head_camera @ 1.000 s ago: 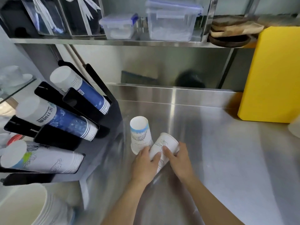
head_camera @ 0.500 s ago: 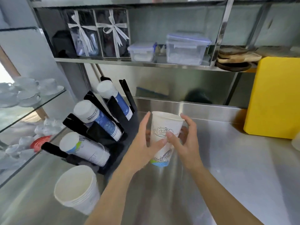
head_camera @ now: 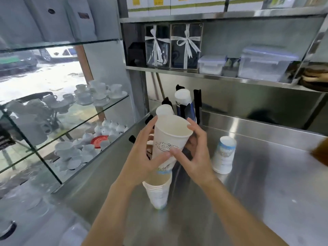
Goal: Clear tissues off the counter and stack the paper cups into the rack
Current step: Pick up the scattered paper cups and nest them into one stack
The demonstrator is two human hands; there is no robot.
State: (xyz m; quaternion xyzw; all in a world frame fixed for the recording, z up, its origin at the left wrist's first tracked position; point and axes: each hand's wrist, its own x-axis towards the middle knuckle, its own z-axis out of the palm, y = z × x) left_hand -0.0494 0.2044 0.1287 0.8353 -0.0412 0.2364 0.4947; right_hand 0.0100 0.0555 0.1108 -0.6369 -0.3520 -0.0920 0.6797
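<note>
A white paper cup (head_camera: pixel 171 137) with a blue wave print is upright, mouth up, in both hands. My left hand (head_camera: pixel 142 157) wraps its left side and my right hand (head_camera: pixel 193 155) its right side. Its base sits just above, or in, the open mouth of a stack of paper cups (head_camera: pixel 158 191) standing on the steel counter (head_camera: pixel 266 183). Another paper cup (head_camera: pixel 224 154) stands upside down on the counter to the right. Behind the hands, the black cup rack (head_camera: pixel 197 103) holds sleeves of cups (head_camera: pixel 182 97), mostly hidden. No tissues are in view.
A glass display case (head_camera: pixel 71 121) with white teacups and saucers stands on the left. The steel shelf (head_camera: pixel 213 77) above the counter carries gift boxes and plastic containers. An orange-brown object (head_camera: pixel 321 151) shows at the right edge.
The view swung left and up. Both hands lifted the cup off the counter, turned it upright and carried it left, over the cup stack. One cup stayed upside down on the counter.
</note>
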